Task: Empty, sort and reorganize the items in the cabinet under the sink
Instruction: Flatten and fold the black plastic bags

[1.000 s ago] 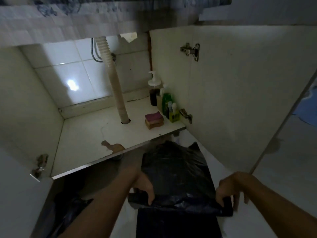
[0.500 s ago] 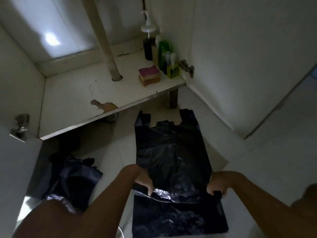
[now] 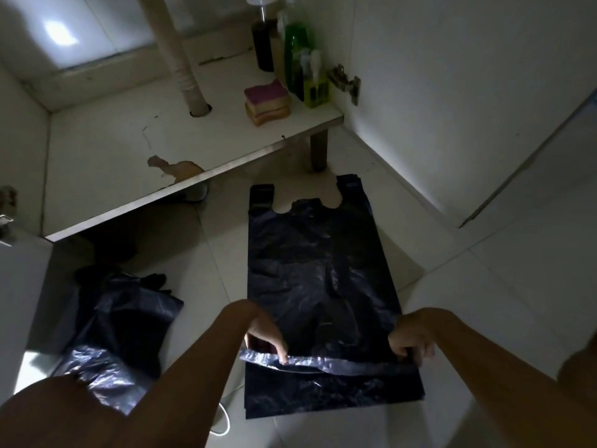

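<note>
The left hand and right hand each pinch one end of a fold across the black bag, which lies flat on the floor just in front of the cabinet. The slick film could slip from either pinch and skew the fold.

You have a single view, from the camera on your head, tilted steeply down and forward. It looks close onto the floor before you, with the open cabinet shelf near, across the upper frame.
</note>
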Motion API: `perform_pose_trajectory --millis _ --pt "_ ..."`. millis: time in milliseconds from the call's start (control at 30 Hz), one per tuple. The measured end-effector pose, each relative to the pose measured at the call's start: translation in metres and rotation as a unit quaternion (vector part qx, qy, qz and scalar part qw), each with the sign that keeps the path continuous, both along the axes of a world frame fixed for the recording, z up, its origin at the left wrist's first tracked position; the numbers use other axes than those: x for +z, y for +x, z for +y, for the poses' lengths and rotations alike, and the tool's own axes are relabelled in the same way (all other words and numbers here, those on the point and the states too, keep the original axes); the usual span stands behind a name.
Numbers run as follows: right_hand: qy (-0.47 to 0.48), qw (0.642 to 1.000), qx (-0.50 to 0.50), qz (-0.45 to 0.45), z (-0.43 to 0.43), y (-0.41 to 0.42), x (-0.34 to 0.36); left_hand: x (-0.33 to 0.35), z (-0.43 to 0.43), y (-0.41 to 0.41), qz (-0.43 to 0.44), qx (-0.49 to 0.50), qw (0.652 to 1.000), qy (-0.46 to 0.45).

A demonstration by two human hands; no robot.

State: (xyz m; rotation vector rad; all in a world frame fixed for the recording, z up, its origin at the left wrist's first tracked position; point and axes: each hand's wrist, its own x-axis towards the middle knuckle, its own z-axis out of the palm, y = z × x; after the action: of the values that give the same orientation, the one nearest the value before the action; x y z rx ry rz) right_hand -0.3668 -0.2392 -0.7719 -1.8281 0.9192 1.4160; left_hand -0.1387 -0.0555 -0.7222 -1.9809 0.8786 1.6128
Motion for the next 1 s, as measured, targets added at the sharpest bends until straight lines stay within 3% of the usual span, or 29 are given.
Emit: perform_pose_trajectory --millis 100,200,267,367,467,600,733,1000 --pt "-0.065 0.993 -0.001 -0.099 -0.015 0.009 0.002 -0.002 -0.01 0.013 0.011 0.059 0.996 -0.071" --pt "-0.233 0.937 -0.004 -0.261 -0.019 0.024 -0.012 -0.036 -0.021 0.036 -0.164 0.065 0.945 -0.277" --pt "-0.271 0.913 -0.002 -0.305 -0.012 0.033 -0.027 -0.056 -0.023 0.038 -0.244 0.062 0.903 -0.349" --pt "-0.269 0.931 0.051 -0.241 -0.005 0.037 -0.049 -0.087 -0.016 0.035 -0.252 0.02 0.92 -0.299" --pt "-0.257 0.945 0.041 -0.199 0.0 0.027 -0.064 -0.116 0.003 0.033 -0.247 0.009 0.937 -0.246" --pt "-0.331 0.912 0.057 -0.237 0.005 0.024 -0.075 -0.127 0.013 0.033 -0.274 0.002 0.916 -0.294" --pt "-0.342 0.86 0.109 -0.363 0.015 0.024 -0.08 -0.128 0.012 0.027 -0.306 0.014 0.886 -0.347" --pt "-0.313 0.882 0.114 -0.332 0.032 0.043 -0.076 -0.141 0.02 0.025 -0.258 0.043 0.91 -0.321"
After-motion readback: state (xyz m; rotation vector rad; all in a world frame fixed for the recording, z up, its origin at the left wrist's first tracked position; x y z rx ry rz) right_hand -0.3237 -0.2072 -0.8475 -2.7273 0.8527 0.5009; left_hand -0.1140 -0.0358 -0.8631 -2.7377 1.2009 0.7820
